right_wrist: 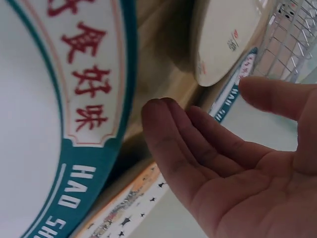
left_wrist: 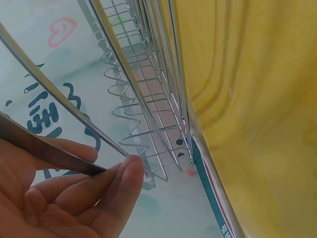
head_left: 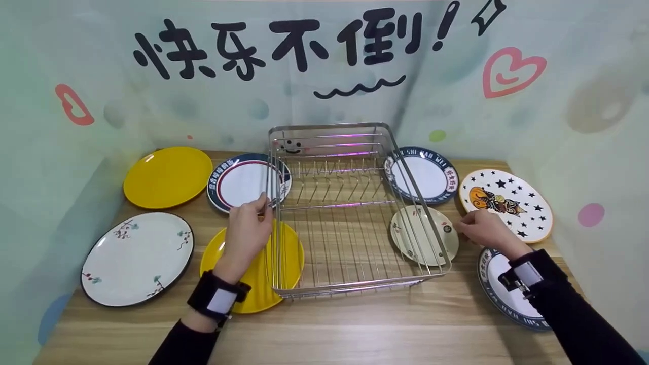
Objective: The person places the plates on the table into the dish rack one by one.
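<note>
A metal wire dish rack (head_left: 345, 243) stands in the middle of the wooden table. At its left side, my left hand (head_left: 248, 230) pinches the flat metal top rim (left_wrist: 47, 151) between thumb and fingers. A yellow plate (head_left: 243, 294) lies below that wrist, partly seen through the wires. My right hand (head_left: 487, 230) is beside the rack's right side, fingers loosely extended and thumb apart, holding nothing. Nearest to it are a small cream plate (head_left: 418, 235), partly behind the rack's rim, and a star-patterned plate (head_left: 499, 197). Under the right wrist is a blue-rimmed plate (head_left: 494, 279).
Left of the rack are another yellow plate (head_left: 167, 177), a large white plate with flower sprigs (head_left: 137, 258) and a blue-rimmed plate (head_left: 243, 182). Another blue-rimmed plate (head_left: 423, 175) lies at the back right. A printed cloth backdrop (head_left: 228, 111) rises behind the table.
</note>
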The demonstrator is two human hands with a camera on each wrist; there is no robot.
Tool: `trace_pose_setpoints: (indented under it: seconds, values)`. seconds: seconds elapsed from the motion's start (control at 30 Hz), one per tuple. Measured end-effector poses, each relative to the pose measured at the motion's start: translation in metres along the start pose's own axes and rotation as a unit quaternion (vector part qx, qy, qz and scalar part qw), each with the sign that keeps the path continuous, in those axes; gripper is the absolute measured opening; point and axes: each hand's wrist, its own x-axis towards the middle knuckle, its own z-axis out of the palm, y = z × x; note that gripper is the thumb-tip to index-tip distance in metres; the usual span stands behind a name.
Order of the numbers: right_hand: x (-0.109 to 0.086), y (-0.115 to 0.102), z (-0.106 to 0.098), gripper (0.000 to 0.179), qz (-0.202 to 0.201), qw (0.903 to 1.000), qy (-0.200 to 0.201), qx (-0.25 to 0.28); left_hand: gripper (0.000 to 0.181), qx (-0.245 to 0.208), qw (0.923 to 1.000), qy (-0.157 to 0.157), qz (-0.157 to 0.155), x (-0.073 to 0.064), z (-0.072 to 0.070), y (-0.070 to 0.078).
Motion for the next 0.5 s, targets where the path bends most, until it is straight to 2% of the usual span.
trace_pose_setpoints:
  seconds: [0.13, 0.33, 0.5]
  values:
    - [0.004, 0.001, 0.002, 0.030, 0.016, 0.9996, -0.013, 0.020, 0.044, 0.000, 1.0000, -0.003, -0.002, 0.001, -0.001, 0.000]
    - [0.008, 0.000, 0.007, 0.029, 0.039, 0.9957, -0.032, 0.078, 0.047, 0.004, 0.9998, -0.010, -0.017, 0.000, -0.001, 0.000]
    - [0.010, 0.001, 0.012, 0.027, 0.050, 0.9927, -0.040, 0.102, 0.047, -0.003, 0.9998, -0.010, -0.016, -0.001, -0.001, 0.000]
